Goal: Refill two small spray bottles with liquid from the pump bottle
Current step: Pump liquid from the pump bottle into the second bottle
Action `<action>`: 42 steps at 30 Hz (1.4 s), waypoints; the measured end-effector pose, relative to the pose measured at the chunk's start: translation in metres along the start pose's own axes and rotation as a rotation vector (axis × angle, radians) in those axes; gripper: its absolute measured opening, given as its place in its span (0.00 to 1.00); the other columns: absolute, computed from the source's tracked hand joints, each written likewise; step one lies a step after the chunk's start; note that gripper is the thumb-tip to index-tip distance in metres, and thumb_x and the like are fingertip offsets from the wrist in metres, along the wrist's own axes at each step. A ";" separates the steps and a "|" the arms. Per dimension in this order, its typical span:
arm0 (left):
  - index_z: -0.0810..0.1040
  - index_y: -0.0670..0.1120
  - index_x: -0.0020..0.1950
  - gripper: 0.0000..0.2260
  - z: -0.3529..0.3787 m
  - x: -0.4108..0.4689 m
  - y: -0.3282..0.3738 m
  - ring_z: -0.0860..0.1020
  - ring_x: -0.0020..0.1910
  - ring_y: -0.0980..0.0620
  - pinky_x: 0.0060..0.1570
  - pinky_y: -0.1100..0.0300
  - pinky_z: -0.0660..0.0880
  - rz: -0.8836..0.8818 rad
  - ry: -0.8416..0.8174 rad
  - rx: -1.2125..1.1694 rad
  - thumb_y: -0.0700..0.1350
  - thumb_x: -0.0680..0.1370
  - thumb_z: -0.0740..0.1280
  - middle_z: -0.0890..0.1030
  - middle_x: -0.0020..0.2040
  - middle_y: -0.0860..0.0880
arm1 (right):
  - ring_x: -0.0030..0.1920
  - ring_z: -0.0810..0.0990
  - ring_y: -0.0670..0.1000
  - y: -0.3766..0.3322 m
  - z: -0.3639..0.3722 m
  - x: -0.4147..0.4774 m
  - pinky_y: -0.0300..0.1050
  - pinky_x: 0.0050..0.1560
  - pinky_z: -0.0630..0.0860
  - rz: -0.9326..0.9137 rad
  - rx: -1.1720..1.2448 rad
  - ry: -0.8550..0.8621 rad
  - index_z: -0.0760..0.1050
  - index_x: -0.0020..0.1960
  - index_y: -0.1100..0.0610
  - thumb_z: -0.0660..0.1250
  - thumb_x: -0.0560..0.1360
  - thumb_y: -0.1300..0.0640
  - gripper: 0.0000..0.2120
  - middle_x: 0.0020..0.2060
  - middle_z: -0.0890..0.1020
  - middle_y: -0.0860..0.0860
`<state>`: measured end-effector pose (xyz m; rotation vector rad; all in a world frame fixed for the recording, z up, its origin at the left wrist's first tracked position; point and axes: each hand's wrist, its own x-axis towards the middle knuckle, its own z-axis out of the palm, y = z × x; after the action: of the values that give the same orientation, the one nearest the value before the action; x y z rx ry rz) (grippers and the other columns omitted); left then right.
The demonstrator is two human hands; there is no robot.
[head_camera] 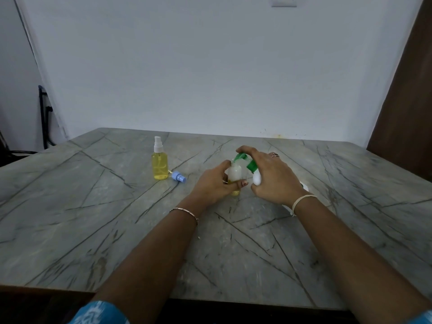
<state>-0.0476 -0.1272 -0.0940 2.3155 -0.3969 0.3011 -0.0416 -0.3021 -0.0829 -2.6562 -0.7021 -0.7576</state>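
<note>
My left hand [215,184] grips a small clear spray bottle [234,174] with no cap, upright on the table, a little yellow liquid at its bottom. My right hand [273,176] holds the white pump bottle [256,179], tilted left, with fingers lying over its green pump head [245,160]. The green spout sits right over the small bottle's open neck. Further left stands a second small spray bottle [160,163], full of yellow liquid, its white sprayer on. A loose blue sprayer cap [178,177] lies on its side just right of that bottle.
The grey marble-patterned table [117,230] runs to a white wall at the back. A dark wooden panel [406,113] stands at the right, and a black frame [44,118] at the far left beyond the table edge.
</note>
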 end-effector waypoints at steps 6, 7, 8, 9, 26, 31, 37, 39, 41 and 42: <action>0.65 0.47 0.71 0.31 0.002 0.000 0.002 0.78 0.55 0.48 0.51 0.61 0.70 -0.014 -0.001 0.042 0.58 0.74 0.68 0.79 0.60 0.45 | 0.50 0.75 0.55 -0.001 -0.001 0.001 0.51 0.47 0.77 0.005 0.032 0.023 0.61 0.68 0.43 0.71 0.65 0.58 0.36 0.56 0.79 0.52; 0.65 0.47 0.71 0.30 0.002 0.000 0.002 0.78 0.55 0.48 0.51 0.61 0.70 -0.013 0.000 0.047 0.58 0.74 0.68 0.79 0.60 0.45 | 0.50 0.76 0.55 -0.002 -0.001 0.001 0.52 0.48 0.78 0.003 0.036 0.026 0.61 0.68 0.43 0.71 0.65 0.58 0.35 0.56 0.79 0.52; 0.65 0.47 0.71 0.30 0.002 0.000 0.002 0.78 0.54 0.48 0.50 0.61 0.70 -0.013 0.001 0.048 0.58 0.74 0.68 0.79 0.59 0.45 | 0.50 0.76 0.55 -0.002 -0.001 0.001 0.52 0.48 0.78 0.001 0.041 0.026 0.61 0.68 0.43 0.71 0.65 0.58 0.35 0.56 0.79 0.52; 0.65 0.47 0.70 0.30 0.002 0.001 0.001 0.78 0.54 0.49 0.50 0.61 0.71 -0.011 0.001 0.045 0.58 0.74 0.68 0.80 0.59 0.45 | 0.50 0.76 0.55 -0.002 -0.001 0.001 0.51 0.48 0.77 -0.001 0.047 0.024 0.61 0.68 0.43 0.71 0.65 0.58 0.35 0.56 0.79 0.51; 0.61 0.48 0.74 0.36 0.002 0.002 -0.003 0.79 0.54 0.48 0.57 0.54 0.75 -0.019 -0.012 0.051 0.56 0.71 0.73 0.79 0.60 0.45 | 0.50 0.75 0.54 -0.002 -0.001 0.000 0.49 0.46 0.76 0.021 0.056 -0.004 0.59 0.68 0.41 0.71 0.65 0.58 0.37 0.58 0.79 0.51; 0.65 0.50 0.70 0.32 0.003 0.004 -0.006 0.80 0.51 0.49 0.53 0.55 0.75 -0.023 -0.006 0.019 0.56 0.70 0.73 0.81 0.55 0.46 | 0.50 0.74 0.53 -0.002 -0.001 0.000 0.49 0.46 0.76 0.021 0.025 -0.021 0.57 0.71 0.39 0.70 0.65 0.57 0.40 0.57 0.78 0.51; 0.62 0.49 0.73 0.36 0.002 0.005 -0.007 0.79 0.53 0.49 0.56 0.55 0.75 -0.019 -0.007 0.038 0.56 0.70 0.73 0.80 0.57 0.46 | 0.48 0.74 0.54 -0.003 -0.002 0.001 0.48 0.44 0.75 0.033 0.048 -0.017 0.59 0.69 0.42 0.71 0.65 0.59 0.38 0.55 0.78 0.52; 0.62 0.49 0.73 0.36 0.003 0.005 -0.006 0.79 0.53 0.49 0.56 0.55 0.75 -0.013 -0.009 0.048 0.56 0.70 0.73 0.80 0.58 0.46 | 0.48 0.74 0.54 -0.004 -0.003 0.001 0.48 0.43 0.74 0.033 0.049 -0.010 0.60 0.69 0.43 0.71 0.65 0.59 0.37 0.55 0.78 0.52; 0.62 0.49 0.73 0.36 0.003 0.004 -0.006 0.79 0.53 0.49 0.55 0.56 0.75 -0.010 -0.007 0.048 0.56 0.70 0.73 0.80 0.58 0.46 | 0.49 0.75 0.54 -0.005 -0.003 0.001 0.49 0.45 0.75 0.029 0.044 -0.002 0.60 0.69 0.43 0.71 0.65 0.58 0.37 0.56 0.78 0.51; 0.63 0.49 0.73 0.35 0.003 0.004 -0.006 0.79 0.53 0.49 0.55 0.56 0.75 -0.009 -0.006 0.043 0.56 0.70 0.73 0.80 0.58 0.46 | 0.50 0.75 0.54 -0.005 -0.003 0.001 0.50 0.46 0.76 0.029 0.045 0.000 0.59 0.69 0.42 0.71 0.65 0.58 0.37 0.56 0.78 0.51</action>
<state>-0.0413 -0.1261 -0.0983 2.3605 -0.3867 0.3009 -0.0446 -0.2990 -0.0798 -2.6199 -0.6716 -0.7251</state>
